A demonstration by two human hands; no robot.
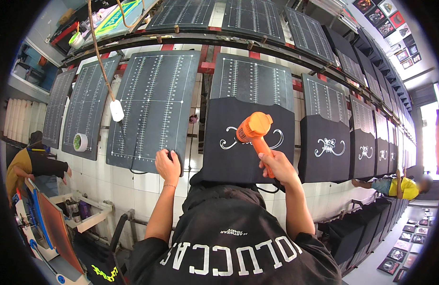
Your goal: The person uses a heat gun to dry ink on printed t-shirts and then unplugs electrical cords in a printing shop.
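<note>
Heat gun (259, 124): orange, stubby, round-capped at the back, dark at the mouth; just above my right fingers (265, 160), over the black shirt (236, 164).
Aim: mouth toward lower left, at the white print (280, 137); barrel slants, handle running down into my grip.
Right fingers: wrapped round the handle.
Left fingers (163, 156): bent on the ruled board's (155, 128) near corner; gripping or not, I cannot tell.
Count: one heat gun, one shirt beneath it.

Gridded boards (148, 80) carry printed black fabric (238, 114) and a white tub (84, 143).
</note>
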